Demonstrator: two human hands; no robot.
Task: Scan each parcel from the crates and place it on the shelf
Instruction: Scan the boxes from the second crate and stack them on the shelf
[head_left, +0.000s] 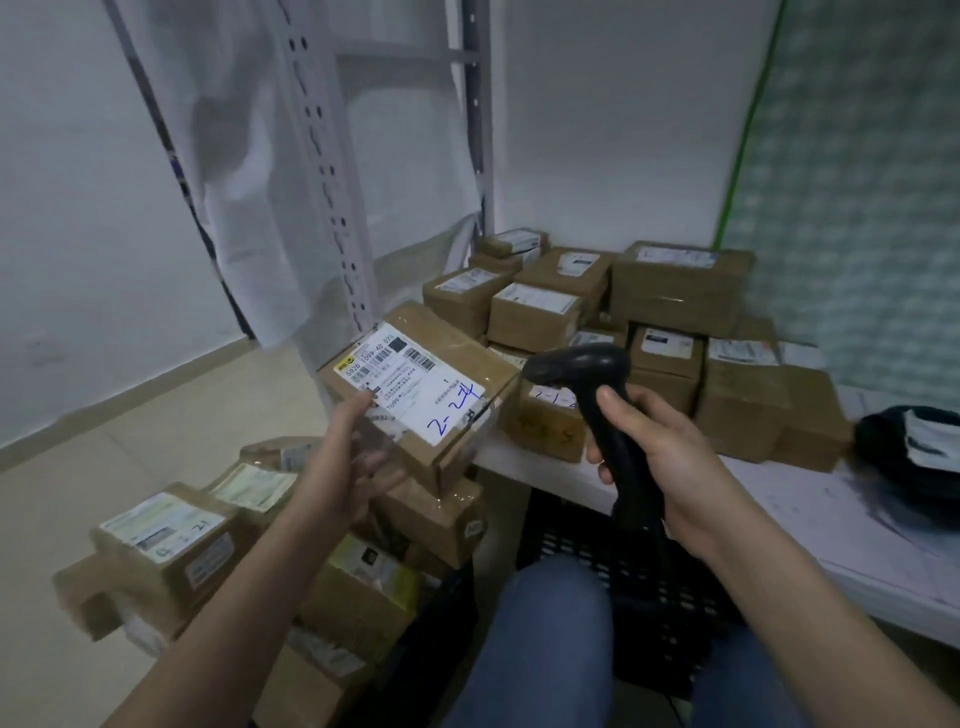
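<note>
My left hand (348, 457) holds up a brown cardboard parcel (457, 358) by its near left corner, thumb on the white shipping label (415, 387) with blue handwriting. My right hand (660, 447) grips a black handheld barcode scanner (576, 366) by its handle, its head beside the parcel's right edge and pointing toward it. Several labelled brown parcels (675, 291) are stacked on the low white shelf (810, 525) behind the scanner. More parcels (171, 551) lie piled at lower left, over a black crate whose edge is mostly hidden.
A black plastic crate (582, 545) stands under the shelf edge by my knees. A white perforated shelf upright (332, 208) with plastic sheeting rises behind the held parcel. A dark bundle (914, 441) lies on the shelf at right. Tiled floor (130, 415) extends left.
</note>
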